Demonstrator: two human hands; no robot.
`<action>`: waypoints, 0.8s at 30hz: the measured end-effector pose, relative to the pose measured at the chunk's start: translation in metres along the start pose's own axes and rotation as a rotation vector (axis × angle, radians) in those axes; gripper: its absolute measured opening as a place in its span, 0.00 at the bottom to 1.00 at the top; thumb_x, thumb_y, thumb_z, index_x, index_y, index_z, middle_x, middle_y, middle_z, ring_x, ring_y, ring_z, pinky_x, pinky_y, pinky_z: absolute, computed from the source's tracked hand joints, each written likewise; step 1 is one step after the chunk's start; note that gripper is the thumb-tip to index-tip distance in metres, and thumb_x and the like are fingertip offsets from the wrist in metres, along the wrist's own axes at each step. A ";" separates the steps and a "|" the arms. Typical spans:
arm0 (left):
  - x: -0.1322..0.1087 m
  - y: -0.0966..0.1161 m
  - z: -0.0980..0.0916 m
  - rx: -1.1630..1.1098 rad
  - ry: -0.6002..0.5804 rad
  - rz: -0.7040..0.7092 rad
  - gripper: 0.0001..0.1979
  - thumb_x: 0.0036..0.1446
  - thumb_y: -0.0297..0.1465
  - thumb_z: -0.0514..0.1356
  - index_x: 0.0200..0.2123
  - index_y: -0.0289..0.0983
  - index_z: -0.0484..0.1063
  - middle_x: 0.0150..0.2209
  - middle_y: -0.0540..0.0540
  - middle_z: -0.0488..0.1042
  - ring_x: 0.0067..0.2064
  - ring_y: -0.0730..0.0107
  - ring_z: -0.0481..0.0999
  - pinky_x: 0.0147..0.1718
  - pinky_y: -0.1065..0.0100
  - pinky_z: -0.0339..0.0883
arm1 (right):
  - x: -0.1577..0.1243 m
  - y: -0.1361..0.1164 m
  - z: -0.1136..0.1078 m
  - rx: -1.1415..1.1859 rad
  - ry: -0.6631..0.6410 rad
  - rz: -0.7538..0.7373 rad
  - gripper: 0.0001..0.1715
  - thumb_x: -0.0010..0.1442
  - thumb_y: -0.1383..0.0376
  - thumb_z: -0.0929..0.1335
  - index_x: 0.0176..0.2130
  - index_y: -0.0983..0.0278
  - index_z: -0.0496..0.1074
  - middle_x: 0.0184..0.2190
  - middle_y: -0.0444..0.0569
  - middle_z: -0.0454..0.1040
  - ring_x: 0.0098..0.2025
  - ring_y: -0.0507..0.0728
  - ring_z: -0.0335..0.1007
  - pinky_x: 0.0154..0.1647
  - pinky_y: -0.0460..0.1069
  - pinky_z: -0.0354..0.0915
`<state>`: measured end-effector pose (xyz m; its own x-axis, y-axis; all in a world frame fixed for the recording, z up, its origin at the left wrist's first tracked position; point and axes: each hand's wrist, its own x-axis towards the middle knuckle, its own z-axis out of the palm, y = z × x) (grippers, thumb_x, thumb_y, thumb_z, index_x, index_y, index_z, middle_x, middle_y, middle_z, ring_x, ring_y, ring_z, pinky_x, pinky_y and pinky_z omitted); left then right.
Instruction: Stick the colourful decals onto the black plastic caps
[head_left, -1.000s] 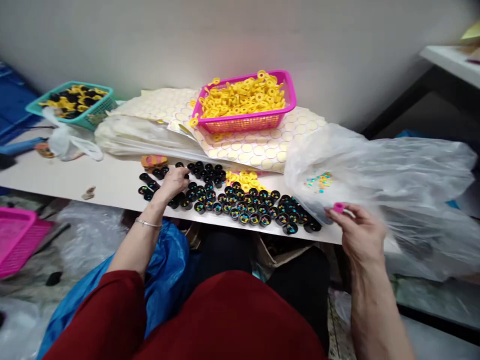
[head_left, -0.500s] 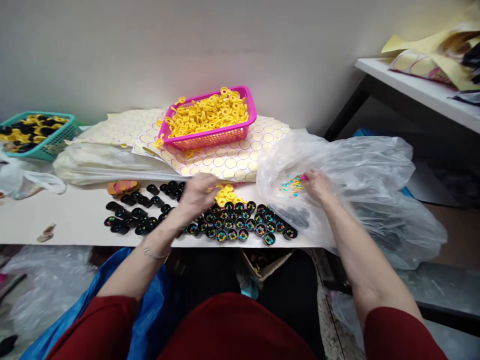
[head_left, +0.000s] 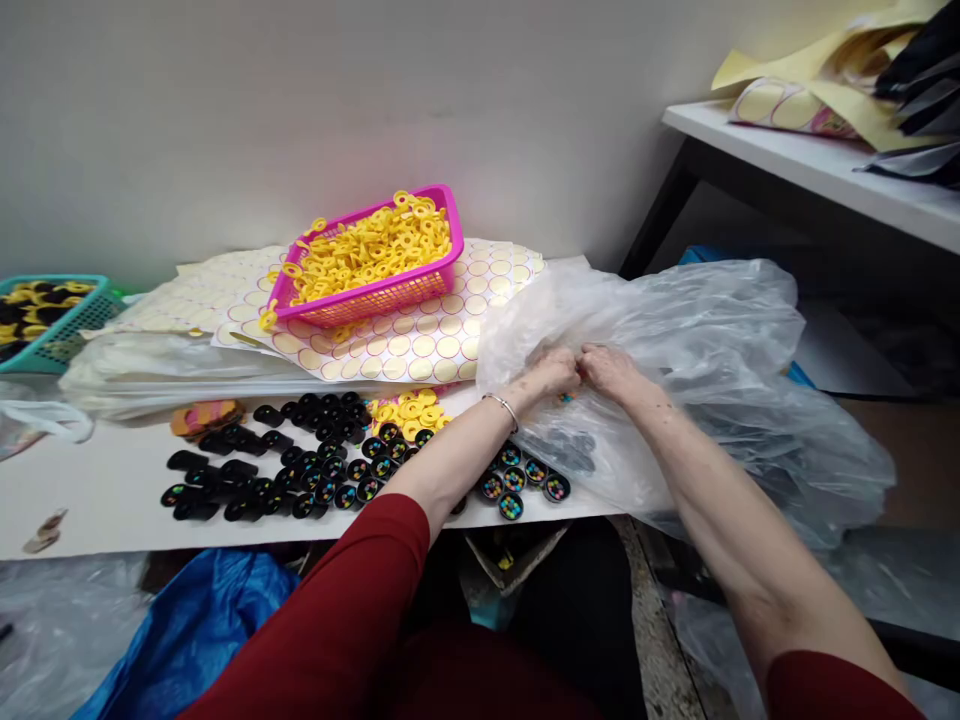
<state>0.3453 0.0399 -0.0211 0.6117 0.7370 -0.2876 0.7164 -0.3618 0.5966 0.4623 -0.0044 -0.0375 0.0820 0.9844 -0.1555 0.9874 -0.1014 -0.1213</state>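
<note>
My left hand [head_left: 553, 371] and my right hand [head_left: 609, 368] meet, fingers curled and pinched, on a large clear plastic bag [head_left: 697, 360] at the right end of the white table [head_left: 97, 490]. What the fingers pinch is hidden; a few small coloured beads [head_left: 565, 398] show just beneath them. Under my left forearm lie several black caps [head_left: 330, 475], many filled with coloured beads. A small heap of yellow rings [head_left: 405, 410] lies beside the caps.
A pink basket [head_left: 375, 290] full of yellow rings rests on sheets of round stickers [head_left: 420, 340] by the wall. A teal basket [head_left: 60, 335] stands far left. A shelf [head_left: 810, 165] with sheets is at upper right. Blue and clear bags lie below the table.
My left hand left the black caps and swung right to join my right hand on the clear bag. The view shifted right, and the pink piece in my right hand is out of sight.
</note>
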 end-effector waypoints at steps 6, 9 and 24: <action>-0.007 -0.006 -0.011 0.032 0.061 -0.058 0.08 0.51 0.26 0.62 0.35 0.31 0.80 0.27 0.46 0.73 0.35 0.65 0.75 0.36 0.68 0.68 | 0.004 0.007 0.020 0.334 0.092 -0.038 0.10 0.50 0.66 0.65 0.29 0.65 0.77 0.29 0.51 0.74 0.35 0.57 0.68 0.36 0.49 0.59; -0.013 -0.009 -0.018 -0.068 0.073 0.060 0.07 0.49 0.28 0.63 0.32 0.33 0.79 0.21 0.52 0.65 0.31 0.70 0.69 0.32 0.70 0.64 | 0.003 0.009 0.031 0.570 0.173 -0.007 0.09 0.47 0.62 0.66 0.27 0.64 0.73 0.24 0.45 0.70 0.30 0.55 0.65 0.33 0.48 0.60; -0.100 -0.021 -0.063 -0.473 0.068 0.410 0.13 0.52 0.19 0.58 0.39 0.31 0.79 0.39 0.42 0.81 0.42 0.67 0.78 0.46 0.66 0.72 | -0.048 -0.015 0.016 1.292 0.458 0.274 0.24 0.24 0.54 0.78 0.23 0.61 0.73 0.24 0.43 0.73 0.29 0.54 0.66 0.39 0.55 0.66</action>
<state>0.2481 0.0091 0.0424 0.7714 0.6321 0.0733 0.1932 -0.3424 0.9195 0.4417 -0.0528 -0.0439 0.5336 0.8455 -0.0214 0.1321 -0.1082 -0.9853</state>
